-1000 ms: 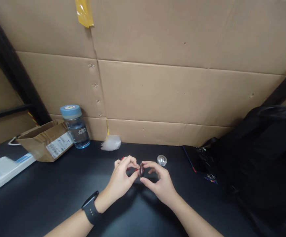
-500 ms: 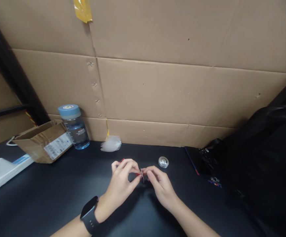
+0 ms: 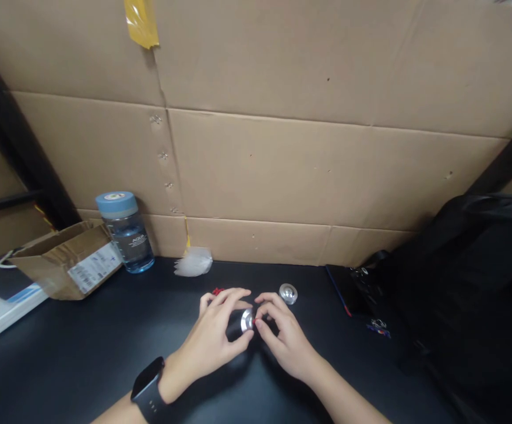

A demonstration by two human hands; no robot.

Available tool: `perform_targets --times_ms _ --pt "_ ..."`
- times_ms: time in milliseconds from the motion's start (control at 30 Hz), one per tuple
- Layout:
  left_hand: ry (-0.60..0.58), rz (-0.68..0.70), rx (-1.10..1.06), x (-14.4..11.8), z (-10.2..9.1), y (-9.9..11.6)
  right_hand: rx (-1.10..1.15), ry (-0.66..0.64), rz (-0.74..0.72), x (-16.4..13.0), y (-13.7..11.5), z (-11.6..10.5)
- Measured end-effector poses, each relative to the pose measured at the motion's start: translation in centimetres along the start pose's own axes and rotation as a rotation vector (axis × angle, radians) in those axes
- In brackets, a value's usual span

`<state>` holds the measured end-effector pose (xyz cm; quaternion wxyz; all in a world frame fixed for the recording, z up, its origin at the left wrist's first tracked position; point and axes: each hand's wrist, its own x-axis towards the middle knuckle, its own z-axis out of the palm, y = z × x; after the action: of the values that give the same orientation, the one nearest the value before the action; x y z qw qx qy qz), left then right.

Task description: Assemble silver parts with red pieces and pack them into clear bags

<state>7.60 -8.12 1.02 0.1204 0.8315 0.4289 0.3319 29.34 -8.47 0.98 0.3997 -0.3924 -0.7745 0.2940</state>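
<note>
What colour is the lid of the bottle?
Light blue; the bottle lid shows best in the head view.

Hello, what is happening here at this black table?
A person works with both bare hands over the black table. The left hand grips a small dark cylinder with a shiny silver end, and the right hand touches that end with its fingertips. A small silver dome-shaped part lies just behind the hands.
</note>
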Motion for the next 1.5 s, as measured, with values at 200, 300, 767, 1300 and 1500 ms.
perform_targets --times_ms 200,300,767,1300,1500 --pt "-0.138 0.025 -0.084 0.3 0.2 -1.1 -0.098 0.006 -0.035 0.1 0.3 -0.6" --pt "-0.16 -0.022 -0.123 0.2 0.6 -1.0 -0.125 0.001 -0.06 0.0 0.5 -0.5" --pt "-0.144 0.09 0.254 1.4 -3.7 -5.6 -0.262 -0.144 -0.081 0.0 0.7 -1.6" --pt "-0.165 0.116 0.205 0.8 -1.3 -3.7 -0.586 0.093 0.227 1.1 6.0 -5.5" --pt "-0.03 0.038 0.134 1.0 -1.1 -4.0 -0.491 0.131 0.238 1.3 6.9 -5.6"
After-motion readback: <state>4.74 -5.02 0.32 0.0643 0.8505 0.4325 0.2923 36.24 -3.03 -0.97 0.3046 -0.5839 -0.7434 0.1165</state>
